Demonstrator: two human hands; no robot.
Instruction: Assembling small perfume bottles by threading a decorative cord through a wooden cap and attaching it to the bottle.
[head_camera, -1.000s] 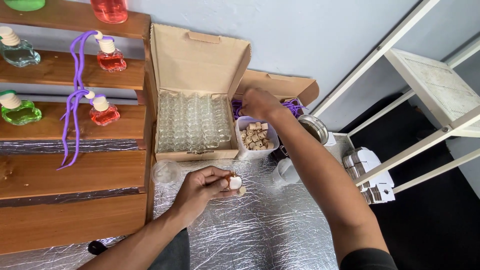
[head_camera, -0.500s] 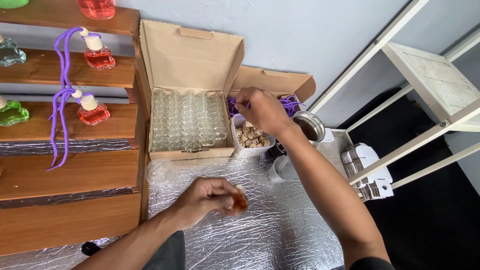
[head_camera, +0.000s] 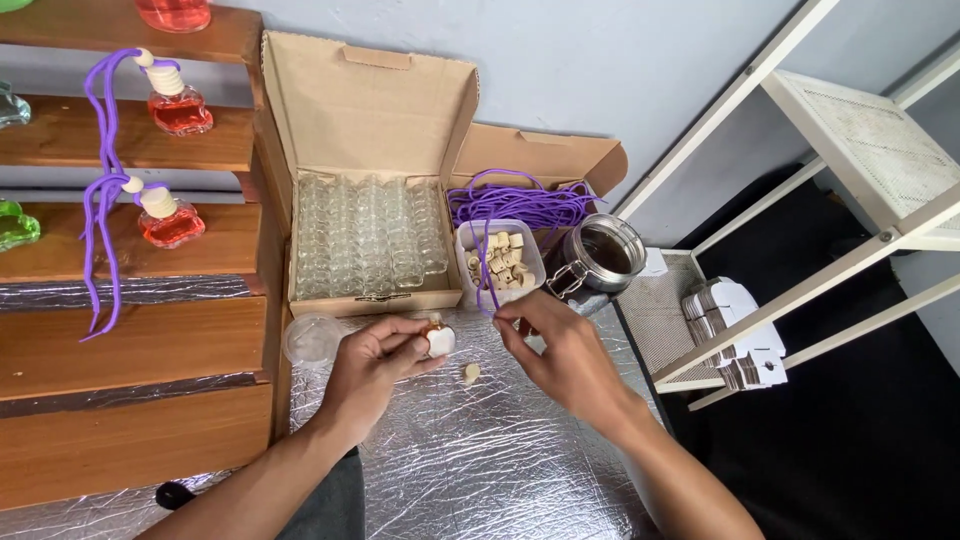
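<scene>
The small bottle (head_camera: 438, 340) is sitting pinched in the fingers of the left hand (head_camera: 375, 365), just in front of the open box of empty glass bottles (head_camera: 370, 235) at the back edge of the foil-covered table (head_camera: 480, 470). The right hand (head_camera: 560, 350) is pinching a purple cord (head_camera: 486, 270) that is trailing up over the tub of wooden caps (head_camera: 500, 255). One loose cap (head_camera: 470, 373) is lying on the foil between the hands.

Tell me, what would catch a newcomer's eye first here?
Probably the purple cord, looping from the right hand up to a tangle in the small box behind. Next, the open carton packed with clear glass bottles, centre back. On the foil-covered table, the left hand holds a small bottle.
</scene>
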